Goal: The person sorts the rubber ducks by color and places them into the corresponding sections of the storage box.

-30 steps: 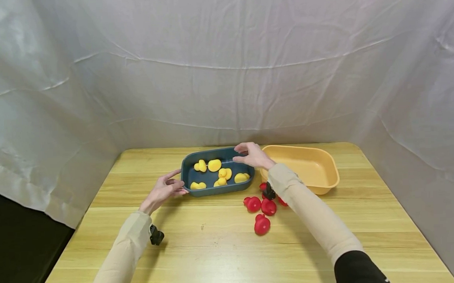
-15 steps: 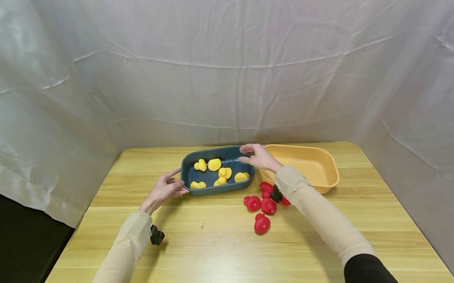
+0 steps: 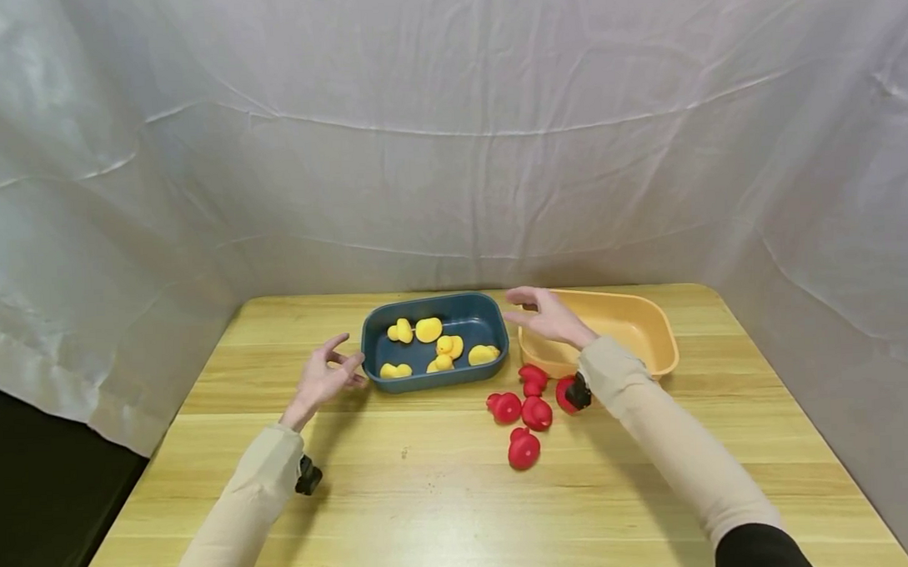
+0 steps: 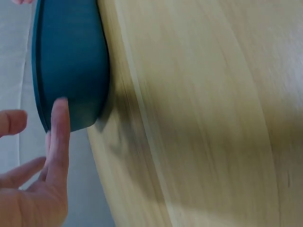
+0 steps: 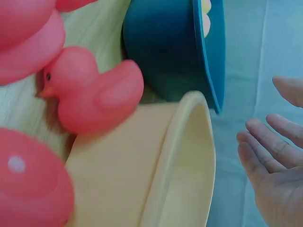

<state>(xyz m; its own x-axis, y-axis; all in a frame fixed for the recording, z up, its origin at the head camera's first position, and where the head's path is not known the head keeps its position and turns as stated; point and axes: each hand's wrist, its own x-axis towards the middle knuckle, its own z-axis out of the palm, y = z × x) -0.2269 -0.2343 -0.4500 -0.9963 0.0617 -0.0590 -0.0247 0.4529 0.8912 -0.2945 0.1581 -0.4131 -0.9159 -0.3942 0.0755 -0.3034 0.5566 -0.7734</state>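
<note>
A dark blue tub [image 3: 470, 308] stands on the table, with several yellow rubber ducks [image 3: 429, 330] lying in it. At its left end is my left hand [image 3: 325, 377], fingers spread and extended; in the left wrist view one fingertip overlaps the tub's outer wall [image 4: 71, 52]. My right hand [image 3: 549, 316] hovers over the left end of an orange-yellow tub [image 3: 621, 336], fingers apart and nothing between them, as the right wrist view also shows. Several red rubber ducks [image 3: 523, 449] lie on the table in front of the two tubs.
The wooden table [image 3: 431, 501] reaches back to a pale hanging cloth [image 3: 449, 150] that also runs along both sides. A red duck [image 5: 99, 90] sits close against the orange-yellow tub's outer wall. Small black cameras [image 3: 308, 475] are strapped to the wrists.
My right hand has moved right, from over the blue tub's right end to the orange-yellow tub. My left hand has drawn slightly back from the blue tub's end, its fingers spreading.
</note>
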